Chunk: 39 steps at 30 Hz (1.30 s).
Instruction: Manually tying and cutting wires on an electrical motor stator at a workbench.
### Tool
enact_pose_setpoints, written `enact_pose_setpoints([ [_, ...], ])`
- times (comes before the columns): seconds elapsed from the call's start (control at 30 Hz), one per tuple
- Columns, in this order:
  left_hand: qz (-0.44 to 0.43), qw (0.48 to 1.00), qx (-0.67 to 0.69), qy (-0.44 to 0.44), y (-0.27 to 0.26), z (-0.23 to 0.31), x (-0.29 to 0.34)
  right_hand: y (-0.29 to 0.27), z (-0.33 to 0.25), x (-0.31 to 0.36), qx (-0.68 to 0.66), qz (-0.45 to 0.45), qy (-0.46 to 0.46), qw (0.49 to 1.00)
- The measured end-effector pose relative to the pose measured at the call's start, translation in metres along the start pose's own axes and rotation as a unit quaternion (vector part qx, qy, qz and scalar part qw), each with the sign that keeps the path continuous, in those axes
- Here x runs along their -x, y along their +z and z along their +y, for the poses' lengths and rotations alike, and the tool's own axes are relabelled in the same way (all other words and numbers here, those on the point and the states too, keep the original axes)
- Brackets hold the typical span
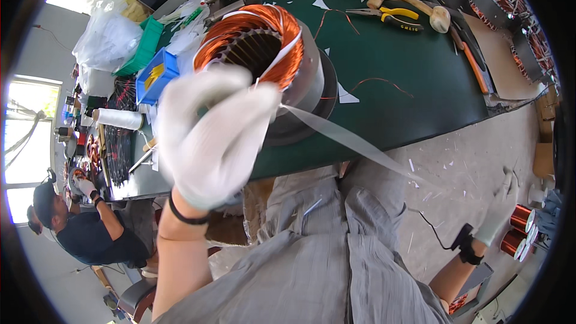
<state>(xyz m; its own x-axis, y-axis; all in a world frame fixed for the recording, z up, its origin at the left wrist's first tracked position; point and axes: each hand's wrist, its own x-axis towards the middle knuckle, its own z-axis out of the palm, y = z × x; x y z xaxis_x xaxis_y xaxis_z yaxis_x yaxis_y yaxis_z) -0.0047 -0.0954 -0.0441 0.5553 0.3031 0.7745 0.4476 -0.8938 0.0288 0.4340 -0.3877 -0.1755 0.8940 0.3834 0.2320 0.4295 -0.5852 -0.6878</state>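
A motor stator (pixel 312 84) with orange copper windings (pixel 291 42) stands on a dark round base at the bench's near edge. White tape bands wrap parts of the winding ring. My left hand (pixel 213 132), in a white glove, is curled at the ring's near side, its fingers bent together; motion blur hides what they pinch. From beside those fingers a white tape (pixel 342 135) stretches off to the right. Far out to the right is my gloved right hand (pixel 501 207), its fingers drawn together. The tape runs toward it, its last stretch fading in blur.
On the green bench (pixel 396 108) lie yellow-handled pliers (pixel 399 15), a wooden mallet (pixel 438 18), white scraps and loose wire. A blue bin (pixel 157 75) and a thread spool (pixel 120 118) stand left. More stators (pixel 534 48) sit right. Another person (pixel 90 228) works at left.
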Motion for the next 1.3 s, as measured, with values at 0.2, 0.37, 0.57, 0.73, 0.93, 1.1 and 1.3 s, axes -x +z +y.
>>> enact_pose_setpoints([
  [0.2, -0.171, 0.979, 0.088, 0.063, 0.02, 0.04, 0.048, 0.107, -0.254, 0.114, -0.361, -0.364, -0.241, 0.824],
  [0.37, -0.13, 0.981, 0.121, 0.074, -0.008, 0.008, 0.028, 0.098, -0.289, 0.124, -0.479, -0.629, 0.091, 0.606],
  [0.57, -0.077, 0.953, 0.199, -0.217, 0.003, -0.016, 0.008, 0.121, -0.299, 0.154, -0.68, -0.614, 0.022, 0.399],
  [0.73, -0.11, 0.949, 0.165, -0.245, 0.002, -0.014, 0.002, 0.168, -0.281, 0.16, -0.568, -0.488, -0.295, 0.594],
  [0.93, -0.119, 0.985, 0.036, -0.121, 0.012, -0.015, 0.005, 0.16, -0.272, 0.174, -0.605, -0.416, -0.195, 0.65],
  [1.1, -0.095, 0.989, 0.028, -0.108, 0.017, -0.017, 0.014, 0.128, -0.234, 0.158, -0.419, -0.654, 0.083, 0.625],
  [1.3, -0.091, 0.989, 0.018, -0.117, 0.016, -0.009, 0.011, 0.097, -0.236, 0.108, -0.664, -0.478, -0.067, 0.571],
])
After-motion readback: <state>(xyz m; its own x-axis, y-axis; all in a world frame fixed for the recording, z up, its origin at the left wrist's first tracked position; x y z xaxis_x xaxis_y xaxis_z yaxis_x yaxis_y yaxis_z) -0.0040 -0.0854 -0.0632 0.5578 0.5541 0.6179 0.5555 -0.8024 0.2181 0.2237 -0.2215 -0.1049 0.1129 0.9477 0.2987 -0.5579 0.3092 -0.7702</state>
